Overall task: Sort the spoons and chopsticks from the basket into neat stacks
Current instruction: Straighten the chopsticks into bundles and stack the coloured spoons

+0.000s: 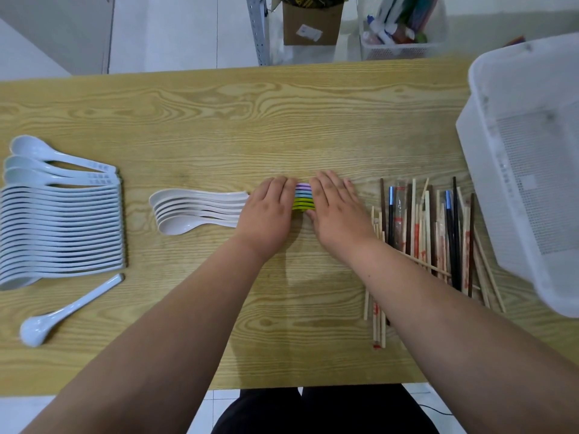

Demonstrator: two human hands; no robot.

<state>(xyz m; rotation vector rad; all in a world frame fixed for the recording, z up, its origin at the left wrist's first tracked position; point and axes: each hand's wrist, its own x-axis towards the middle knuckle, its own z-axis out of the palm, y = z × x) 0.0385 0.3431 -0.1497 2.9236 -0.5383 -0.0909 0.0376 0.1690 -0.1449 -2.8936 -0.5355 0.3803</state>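
Observation:
A small row of coloured spoons (303, 198), purple, blue and green, lies at the table's middle. My left hand (269, 211) and my right hand (336, 211) press flat against it from either side, covering most of it. Left of my hands lies a nested stack of cream spoons (194, 209). At the far left sits a long row of white spoons (59, 227), with one loose white spoon (67, 311) in front of it. A pile of chopsticks (438, 233), wooden, dark and paper-wrapped, lies right of my right hand. The white basket (526, 158) stands tilted at the right edge.
The wooden table (250, 120) runs left to right; its near edge is below my forearms. Behind it on the floor stand a cardboard box (310, 23), a metal shelf leg (260, 29) and a white bin of bottles (398, 29).

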